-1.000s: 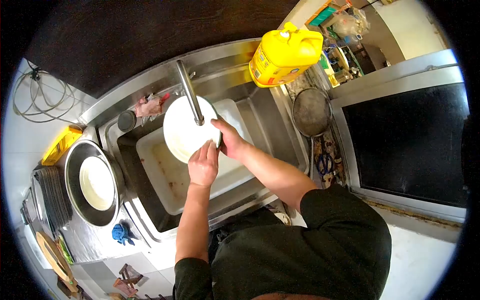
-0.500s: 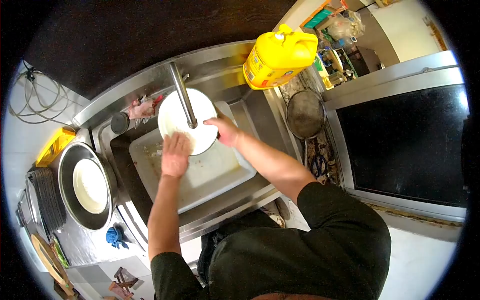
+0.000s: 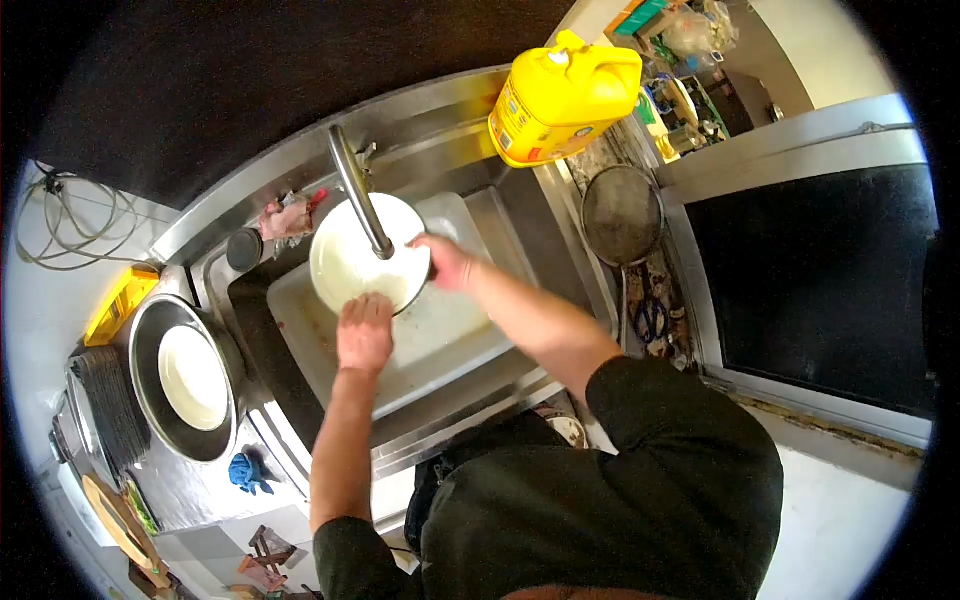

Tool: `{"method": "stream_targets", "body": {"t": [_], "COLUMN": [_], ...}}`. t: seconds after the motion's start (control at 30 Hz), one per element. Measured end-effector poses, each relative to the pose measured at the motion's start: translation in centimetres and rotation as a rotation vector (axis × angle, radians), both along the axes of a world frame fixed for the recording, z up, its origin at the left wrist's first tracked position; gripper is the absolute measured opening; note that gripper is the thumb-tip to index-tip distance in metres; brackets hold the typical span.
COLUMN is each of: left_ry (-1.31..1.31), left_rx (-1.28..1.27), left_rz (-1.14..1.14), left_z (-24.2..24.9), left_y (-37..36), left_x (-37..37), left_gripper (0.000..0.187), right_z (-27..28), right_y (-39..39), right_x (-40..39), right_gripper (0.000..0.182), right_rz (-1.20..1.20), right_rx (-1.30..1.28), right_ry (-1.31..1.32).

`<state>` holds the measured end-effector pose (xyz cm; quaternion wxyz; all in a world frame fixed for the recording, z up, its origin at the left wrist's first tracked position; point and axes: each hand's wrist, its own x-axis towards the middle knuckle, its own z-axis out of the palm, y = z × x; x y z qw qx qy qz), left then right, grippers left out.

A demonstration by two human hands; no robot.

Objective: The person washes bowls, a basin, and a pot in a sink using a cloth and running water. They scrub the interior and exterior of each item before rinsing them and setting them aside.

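Observation:
A white bowl (image 3: 340, 245) is held under the metal faucet (image 3: 357, 190), above a white rectangular tub (image 3: 430, 345) in the steel sink. My right hand (image 3: 449, 263) grips its right rim, thumb on the inner side and the other fingers hidden beneath. At the near rim is my left hand (image 3: 366, 335), its fingers bent together over the edge; part of them is out of sight, so whether they grip it is unclear.
A steel basin (image 3: 143, 372) with a white bowl (image 3: 193, 378) stands left of the sink. A yellow jug (image 3: 560, 105) is on the back right corner, with a round strainer (image 3: 622, 215) beside it. A blue cloth (image 3: 247, 472) lies at the lower left.
My left hand has moved from the bowl's inside to its near rim, its fingers now more curled. My right hand keeps its hold. The whole view has shifted slightly.

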<state>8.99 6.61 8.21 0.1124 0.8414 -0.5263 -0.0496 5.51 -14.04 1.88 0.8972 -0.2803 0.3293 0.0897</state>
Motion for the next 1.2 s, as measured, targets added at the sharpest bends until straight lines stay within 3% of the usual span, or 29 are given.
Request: {"method": "stream_targets", "body": {"t": [0.07, 0.13, 0.2, 0.27, 0.33, 0.4, 0.5, 0.53, 0.57, 0.6, 0.67, 0.7, 0.8, 0.87, 0.93, 1.0, 1.07, 1.1, 1.13, 1.17, 1.2], "left_ry": [-0.035, -0.072, 0.060, 0.080, -0.057, -0.222, -0.102, -0.217, -0.138, -0.059, 0.001, 0.108, -0.140, -0.009, 0.116, 0.330, 0.436, 0.670, 0.767, 0.903, 1.036], "left_rx": [0.111, 0.015, -0.012, 0.024, 0.000, 0.004, 0.164, 0.021, 0.092, 0.167, 0.014, 0.196, -0.135, -0.228, -0.225, -0.399, -0.605, -0.690, -0.705, -0.659, -0.616], "left_rz": [0.108, 0.194, 0.123, -0.058, -0.077, -0.106, 0.001, 0.052, 0.123, 0.194, 0.186, 0.132, -0.007, -0.032, 0.291, 0.693, 0.836, 0.922, 0.977, 1.022, 1.058], "left_z": [0.9, 0.6, 0.0, 0.1, -0.4, -0.8, -0.5, -0.7, -0.4, -0.2, 0.1, 1.1, 0.8, 0.8, 0.7, 1.6, 1.5, -1.9, -1.7, -1.6, -1.6], "left_y": [-2.2, -2.7, -0.5, 2.7, 5.0, 5.0, 2.1, 0.9, -0.1, -0.6, -0.3, 0.3, 3.2, 3.5, 3.6, 3.2, 2.8, 3.8, 3.0, 2.4, 1.6], "left_x": [-1.5, -3.3, -3.1, -1.1, 0.9, 1.3, -1.5, -2.7, -4.0, -4.8, -5.2, -4.7, -1.1, 0.6, 1.3, 2.2, 4.7, 7.0, 8.3, 9.2, 10.2], "left_gripper": [0.017, 0.016, 0.020, 0.022, 0.023, 0.020, 0.017, 0.012, 0.012, 0.012, 0.013, 0.018, 0.022, 0.024, 0.036, 0.043, 0.046, 0.047, 0.046, 0.045, 0.044], "right_z": [3.5, 2.7, 0.6, 0.3, -0.3, -0.3, -0.9, -0.3, -2.0, -0.8, -3.1, -3.5, 0.0, -0.3, 0.3, -2.9, -0.7, -0.4, 0.1, 4.3, 3.9], "right_y": [6.2, 6.1, 5.0, 0.6, -2.4, -0.8, 5.4, 7.4, 8.0, 7.3, 4.7, 2.4, -1.8, -0.1, 2.2, 3.2, 2.4, 2.0, 1.8, 1.5, 1.8], "right_x": [-1.5, -1.6, -1.1, -0.4, 0.2, 0.9, -0.8, -1.6, -1.9, -1.9, -0.9, 0.2, 2.8, 4.3, 5.0, 4.7, 3.3, 3.0, 2.3, 1.7, 1.7], "right_gripper": [0.038, 0.037, 0.038, 0.037, 0.036, 0.035, 0.036, 0.038, 0.040, 0.039, 0.039, 0.038, 0.039, 0.038, 0.038, 0.037, 0.040, 0.041, 0.043, 0.043, 0.036], "right_rz": [-0.205, -0.094, -0.075, 0.148, 0.359, 0.271, -0.005, -0.053, -0.050, -0.030, 0.132, 0.207, 0.386, 0.293, -0.016, -0.052, 0.197, 0.300, 0.404, 0.468, 0.366], "right_rx": [-0.161, 0.224, -0.061, -0.027, -0.097, -0.016, 0.087, 0.115, 0.318, 0.280, 0.027, 0.051, -0.046, 0.055, 0.094, -0.305, -0.641, -0.765, -0.882, -1.019, -0.881], "right_ry": [-0.103, 0.121, -0.108, 0.042, 0.045, 0.116, 0.004, -0.038, -0.049, -0.005, -0.101, -0.062, -0.040, -0.060, -0.069, -0.280, -0.250, -0.266, -0.277, -0.352, -0.323]}}
